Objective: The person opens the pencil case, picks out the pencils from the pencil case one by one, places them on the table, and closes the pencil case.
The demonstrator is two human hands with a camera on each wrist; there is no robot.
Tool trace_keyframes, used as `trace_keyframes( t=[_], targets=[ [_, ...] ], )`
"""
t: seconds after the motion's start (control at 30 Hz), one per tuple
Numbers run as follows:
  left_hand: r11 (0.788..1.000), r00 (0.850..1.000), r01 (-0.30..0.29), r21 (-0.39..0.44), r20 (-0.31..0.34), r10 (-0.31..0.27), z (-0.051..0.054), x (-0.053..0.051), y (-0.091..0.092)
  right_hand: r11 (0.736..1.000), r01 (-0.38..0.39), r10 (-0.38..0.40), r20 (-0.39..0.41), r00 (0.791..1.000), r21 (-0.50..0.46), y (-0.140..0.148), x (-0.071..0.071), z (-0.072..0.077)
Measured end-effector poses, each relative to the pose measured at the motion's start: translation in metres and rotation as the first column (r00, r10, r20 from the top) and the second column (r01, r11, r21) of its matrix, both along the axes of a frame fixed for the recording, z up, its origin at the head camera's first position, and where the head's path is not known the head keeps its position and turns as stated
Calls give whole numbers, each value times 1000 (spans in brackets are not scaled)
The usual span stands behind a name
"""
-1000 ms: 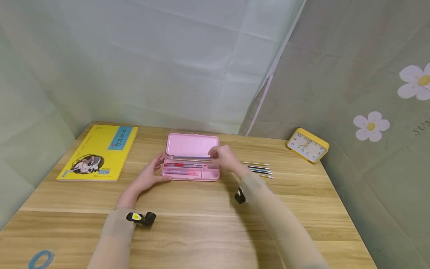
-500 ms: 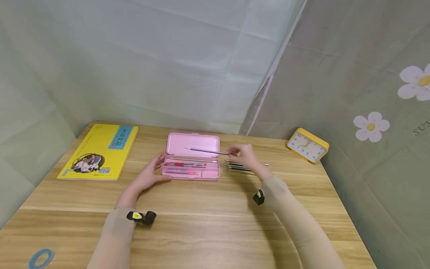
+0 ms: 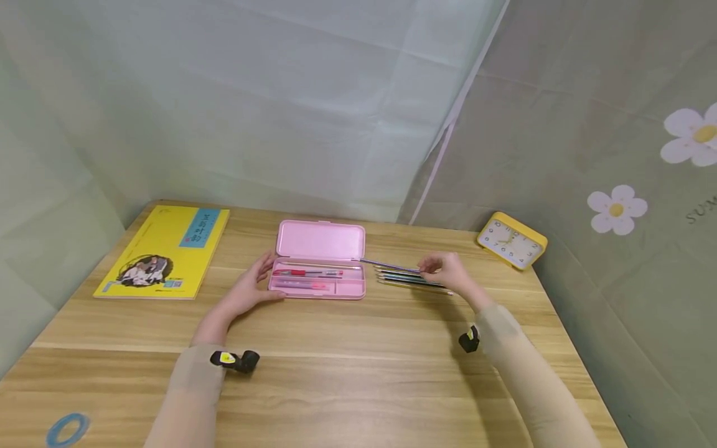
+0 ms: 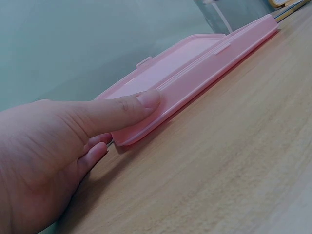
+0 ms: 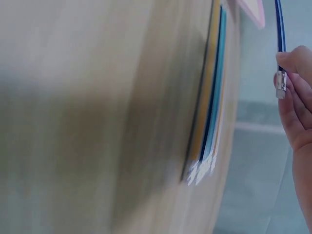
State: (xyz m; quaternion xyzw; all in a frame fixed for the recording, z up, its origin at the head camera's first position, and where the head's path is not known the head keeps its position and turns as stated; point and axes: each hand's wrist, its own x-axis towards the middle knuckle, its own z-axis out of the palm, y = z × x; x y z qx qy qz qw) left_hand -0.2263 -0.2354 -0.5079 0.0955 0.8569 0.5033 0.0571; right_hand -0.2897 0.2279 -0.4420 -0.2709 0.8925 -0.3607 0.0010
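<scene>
An open pink pencil case holds a red pen, a pink pen and a light pencil. My left hand grips the case's left end; in the left wrist view the thumb of the hand presses on the front wall of the case. My right hand pinches a dark blue pencil near its eraser end, as the right wrist view shows the hand doing. The held pencil is just behind several pencils lying right of the case.
A yellow book lies at the table's back left. The yellow clock stands at the back right, by the curtain. At the front left is a blue ring.
My right hand has moved right from the case with the blue pencil, which was over the case and its lid before. My left hand has stayed on the case.
</scene>
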Motion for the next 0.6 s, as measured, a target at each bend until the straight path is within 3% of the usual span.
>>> trace_keyframes(
  t=[0.27,0.6],
  targets=[
    [1000,1000,-1,-14,-3,1,0,0,0,1000,-10,6,159,987,23,29,7,-11],
    [1000,1000,4,-14,0,-4,1,0,0,999,-31,28,196,980,14,49,11,-17]
  ],
)
